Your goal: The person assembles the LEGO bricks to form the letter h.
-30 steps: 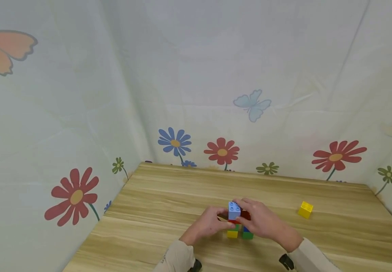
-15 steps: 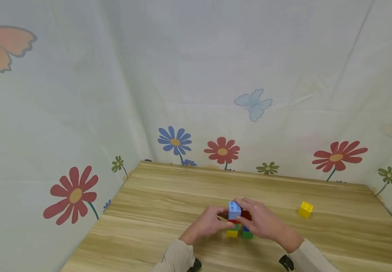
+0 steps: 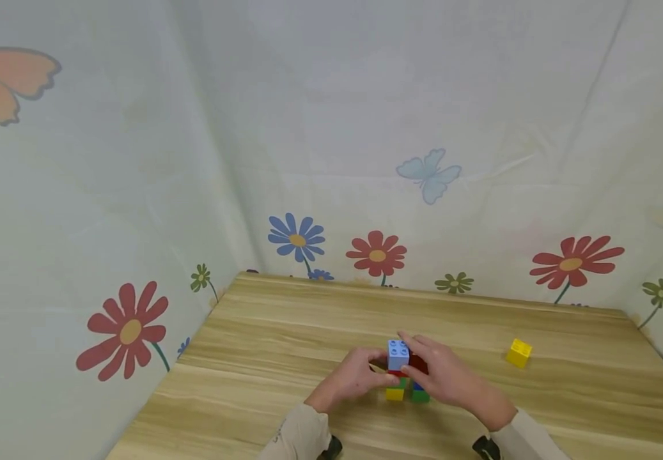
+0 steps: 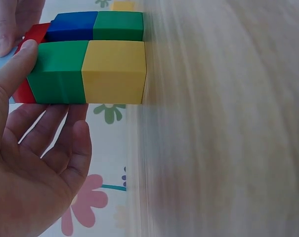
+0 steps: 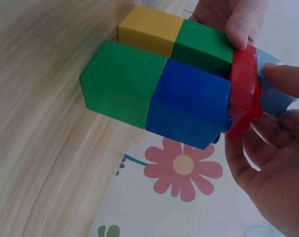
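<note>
Two short columns of toy building bricks stand side by side on the table. The left column has a yellow brick [image 4: 114, 71] below a green brick [image 4: 58, 71]; the right one has another green brick [image 5: 122, 84] below a dark blue brick [image 5: 189, 101]. A red brick [image 5: 244, 81] lies across both tops, with a light blue brick [image 3: 398, 355] above its left part. My left hand [image 3: 354, 375] grips the left column, thumb in front where green meets red, fingers behind. My right hand [image 3: 449, 374] pinches the light blue brick, thumb on its front; the far fingertips are partly hidden.
A loose yellow brick [image 3: 519, 352] sits on the wooden table [image 3: 273, 338], right of the columns and farther back. A pale curtain [image 3: 331, 128] printed with flowers and butterflies hangs behind the table and along its sides.
Both hands stay almost in place around the bricks. My right fingers have shifted slightly, and a little more of the light blue brick's top shows. The view has moved very slightly.
</note>
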Motion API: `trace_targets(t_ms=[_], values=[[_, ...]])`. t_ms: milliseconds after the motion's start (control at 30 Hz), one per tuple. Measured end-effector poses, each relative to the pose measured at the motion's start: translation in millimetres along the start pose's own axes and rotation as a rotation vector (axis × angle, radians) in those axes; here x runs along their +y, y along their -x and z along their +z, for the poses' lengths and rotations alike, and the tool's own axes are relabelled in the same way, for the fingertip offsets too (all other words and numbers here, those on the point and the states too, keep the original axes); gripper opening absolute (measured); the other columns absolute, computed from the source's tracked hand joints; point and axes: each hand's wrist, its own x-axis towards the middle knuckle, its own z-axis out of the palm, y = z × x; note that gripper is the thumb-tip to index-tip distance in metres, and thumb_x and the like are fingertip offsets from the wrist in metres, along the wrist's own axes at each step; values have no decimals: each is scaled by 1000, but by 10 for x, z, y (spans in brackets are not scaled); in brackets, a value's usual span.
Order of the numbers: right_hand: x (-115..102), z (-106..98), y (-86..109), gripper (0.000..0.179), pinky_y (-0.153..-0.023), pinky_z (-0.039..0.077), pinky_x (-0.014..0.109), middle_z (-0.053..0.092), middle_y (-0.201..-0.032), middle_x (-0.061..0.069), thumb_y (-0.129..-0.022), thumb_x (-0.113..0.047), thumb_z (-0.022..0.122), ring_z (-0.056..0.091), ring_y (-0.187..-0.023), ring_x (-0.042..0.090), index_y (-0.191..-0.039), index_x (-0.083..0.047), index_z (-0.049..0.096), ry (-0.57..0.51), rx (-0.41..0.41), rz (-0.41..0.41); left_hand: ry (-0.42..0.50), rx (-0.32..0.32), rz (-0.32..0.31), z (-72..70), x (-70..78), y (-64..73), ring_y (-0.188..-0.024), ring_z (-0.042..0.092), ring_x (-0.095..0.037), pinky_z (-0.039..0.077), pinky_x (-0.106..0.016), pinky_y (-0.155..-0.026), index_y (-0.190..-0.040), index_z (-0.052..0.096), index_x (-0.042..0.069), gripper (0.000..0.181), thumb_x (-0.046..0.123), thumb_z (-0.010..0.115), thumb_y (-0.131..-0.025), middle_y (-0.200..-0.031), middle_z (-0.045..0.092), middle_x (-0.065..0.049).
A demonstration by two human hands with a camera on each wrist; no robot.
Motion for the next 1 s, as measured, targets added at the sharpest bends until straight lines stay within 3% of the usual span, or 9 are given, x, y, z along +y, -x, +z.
trace_targets(t_ms=[333, 533, 733, 1000], values=[[56, -7, 66, 60, -86, 50, 37, 58, -119, 5, -89, -24, 67, 57, -101, 18, -141, -6, 44, 8, 33, 11, 18, -7, 26, 10, -10, -18, -89, 58, -2, 49, -23, -78, -111, 69, 18, 31, 29, 74, -83, -97, 66, 13], [96, -68, 139, 49, -83, 51, 39, 59, -120, 6, -90, -20, 66, 58, -105, 23, -135, -7, 51, 1, 110, -28, 41, -7, -3, 14, -5, 7, -89, 58, -3, 49, -24, -76, -110, 69, 19, 29, 30, 74, -83, -97, 66, 13], [198, -154, 220, 42, -78, 53, 35, 62, -113, 2, -87, -14, 69, 60, -101, 21, -127, -6, 58, 48, 200, -39, 36, 9, 0, 18, 10, 26, -89, 58, -3, 49, -24, -76, -110, 67, 20, 30, 31, 74, -83, -97, 65, 14], [391, -303, 348, 38, -73, 54, 37, 64, -110, 8, -85, -7, 69, 61, -97, 26, -122, -1, 60, 109, 246, -12, 91, 26, -13, 17, 52, 33, -93, 56, -5, 47, -25, -81, -115, 63, 25, 34, 32, 73, -84, -101, 62, 14]])
